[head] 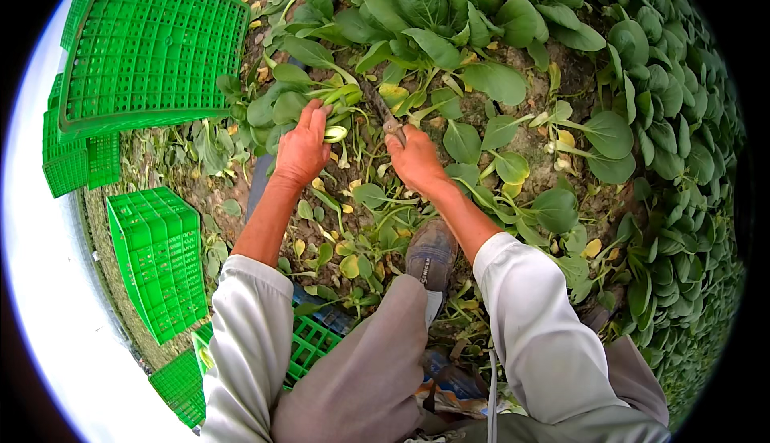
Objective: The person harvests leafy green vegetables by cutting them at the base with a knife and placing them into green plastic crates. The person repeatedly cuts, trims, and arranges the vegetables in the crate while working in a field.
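Observation:
My left hand (pixel 304 147) grips a head of leafy greens (pixel 283 103), likely bok choy. Its pale stems (pixel 340 97) point right, and its leaves spread out left of my fingers. One cut or bent stem (pixel 335 134) curls beside my knuckles. A harvesting knife (pixel 378 103) with a dark, soiled blade is held in my right hand (pixel 418 157). The blade slants up and left, its tip near the stems; whether it touches them cannot be told. Part of the handle is hidden by my fingers.
Uncut bok choy (pixel 427 7) stands ahead, with a dense bed (pixel 680 130) along the right. Loose and yellowed leaves (pixel 499 136) litter the soil. Green plastic crates (pixel 156 40) line the left, one of them (pixel 159 262) nearer. My shoe (pixel 431 253) rests between my arms.

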Demonstrator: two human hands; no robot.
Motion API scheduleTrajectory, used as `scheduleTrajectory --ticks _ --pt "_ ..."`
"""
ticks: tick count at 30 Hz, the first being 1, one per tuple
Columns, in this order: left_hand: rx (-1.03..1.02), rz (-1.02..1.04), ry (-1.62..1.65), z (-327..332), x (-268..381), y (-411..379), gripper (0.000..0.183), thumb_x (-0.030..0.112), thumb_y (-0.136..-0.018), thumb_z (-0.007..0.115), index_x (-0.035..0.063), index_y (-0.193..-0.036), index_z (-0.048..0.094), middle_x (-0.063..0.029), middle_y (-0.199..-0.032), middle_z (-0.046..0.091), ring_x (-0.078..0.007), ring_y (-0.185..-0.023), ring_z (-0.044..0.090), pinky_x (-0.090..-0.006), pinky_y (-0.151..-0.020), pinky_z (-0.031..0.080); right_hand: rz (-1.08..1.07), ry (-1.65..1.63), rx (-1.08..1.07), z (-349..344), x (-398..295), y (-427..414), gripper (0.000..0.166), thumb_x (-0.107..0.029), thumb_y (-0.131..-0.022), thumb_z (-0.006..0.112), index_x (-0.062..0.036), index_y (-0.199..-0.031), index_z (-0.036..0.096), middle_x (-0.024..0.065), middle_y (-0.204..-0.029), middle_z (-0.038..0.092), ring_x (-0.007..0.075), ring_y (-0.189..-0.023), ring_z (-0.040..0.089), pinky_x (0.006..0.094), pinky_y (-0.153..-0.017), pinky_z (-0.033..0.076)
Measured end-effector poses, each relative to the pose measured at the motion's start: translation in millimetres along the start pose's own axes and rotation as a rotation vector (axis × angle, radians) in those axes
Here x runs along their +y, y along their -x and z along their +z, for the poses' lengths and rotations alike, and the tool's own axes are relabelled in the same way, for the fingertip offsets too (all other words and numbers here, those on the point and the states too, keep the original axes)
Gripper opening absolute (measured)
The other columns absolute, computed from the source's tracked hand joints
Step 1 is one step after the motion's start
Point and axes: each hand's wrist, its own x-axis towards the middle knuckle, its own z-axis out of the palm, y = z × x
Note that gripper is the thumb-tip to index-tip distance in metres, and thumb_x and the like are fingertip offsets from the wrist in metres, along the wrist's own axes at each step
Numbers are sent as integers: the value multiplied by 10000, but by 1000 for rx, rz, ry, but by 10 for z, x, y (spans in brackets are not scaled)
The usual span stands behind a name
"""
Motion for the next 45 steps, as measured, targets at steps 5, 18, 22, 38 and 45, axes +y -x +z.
scheduleTrajectory --ticks 5,18,22,38,45 --pt "17 11 -6 10 58 -56 554 48 -740 630 122 -1254 436 -105 -1409 434 -411 -870 640 -506 -757 518 100 -82 -67 13 12 -209 399 -288 -925 540 61 -1117 544 313 -1097 606 484 -1042 569 500 -899 455" --pt "43 -27 14 76 133 -13 560 16 -733 609 114 -1258 437 -136 -1432 410 -412 -930 626 -486 -784 523 1 268 -96 -217 -177 -187 390 -271 -936 529 42 -1169 527 289 -1125 619 458 -1063 584 495 -911 475" --pt "121 -39 81 141 66 95 508 10 -747 605 109 -1223 456 -136 -1411 433 -414 -970 614 -479 -797 523 5 389 -131 -188 -226 -25 354 -246 -937 527 23 -1167 509 266 -1087 643 420 -1020 621 488 -885 490" --pt "406 -96 939 -350 1257 170 153 61 -922 622 28 -1059 564 -20 -825 604 -95 -652 540 -240 -584 452 -325 -168 428 -1151 158 1416 303 -220 -886 683 -28 -1098 580 112 -910 643 228 -773 606 345 -725 490" --pt "-170 -181 1579 -486 2186 502 261 154 -962 590 -17 -1149 526 -10 -764 578 -68 -547 542 -212 -487 438 -470 -258 438 -1735 -186 1512 679 -293 -703 860 -31 -1222 510 61 -1015 636 173 -878 593 332 -810 494"
